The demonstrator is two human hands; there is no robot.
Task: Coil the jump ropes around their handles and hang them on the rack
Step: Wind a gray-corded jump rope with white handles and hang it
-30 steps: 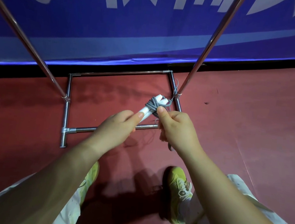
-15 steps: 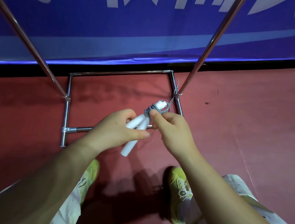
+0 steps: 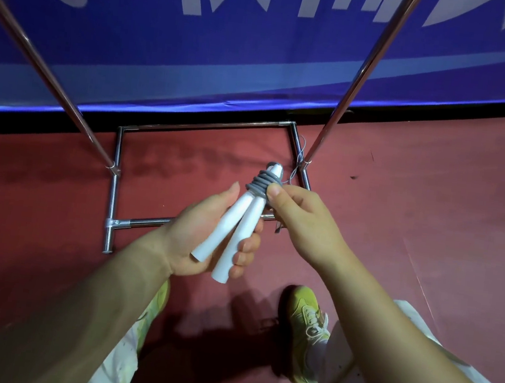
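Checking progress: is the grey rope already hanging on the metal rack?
No, the grey rope is coiled around white handles held in both hands.

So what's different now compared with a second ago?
The left hand turned the white handles toward the person, and now cradles them in the palm. The right hand still pinches the grey cord. Rack and feet unchanged.

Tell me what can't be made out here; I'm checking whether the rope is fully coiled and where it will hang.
All in the head view:
- Rack: the top frame edge cuts off its poles, so no hanging bar shows.
- Grey rope: its loose end is hidden behind the right hand.
- White handles: their far side is covered by the left hand.
- Thin cord by the right pole: too small to identify.
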